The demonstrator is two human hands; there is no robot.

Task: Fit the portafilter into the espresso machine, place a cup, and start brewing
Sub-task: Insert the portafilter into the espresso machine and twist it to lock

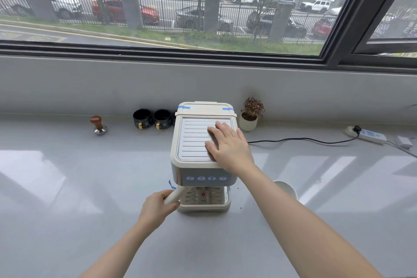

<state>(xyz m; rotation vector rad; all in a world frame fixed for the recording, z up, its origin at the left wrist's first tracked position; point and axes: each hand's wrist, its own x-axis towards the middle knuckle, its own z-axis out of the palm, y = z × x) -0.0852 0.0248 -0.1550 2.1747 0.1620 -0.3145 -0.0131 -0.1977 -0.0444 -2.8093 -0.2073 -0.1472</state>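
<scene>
A cream espresso machine [194, 142] stands mid-counter with lit buttons on its front panel. My left hand [158, 206] is closed around the cream portafilter handle [177, 194], which angles out to the left from under the brew head; the basket end is hidden beneath the machine. My right hand [228, 144] lies flat, fingers spread, on the ribbed top plate. The drip tray [204, 204] holds no cup. A white cup [286, 188] sits to the machine's right, partly behind my right forearm. Two black cups [153, 119] stand at the back left.
A tamper [98, 124] with a wooden knob stands far left by the wall. A small potted plant [250, 115] is at the back right. A black cord runs right to a power strip [367, 134]. A window fills the wall beyond.
</scene>
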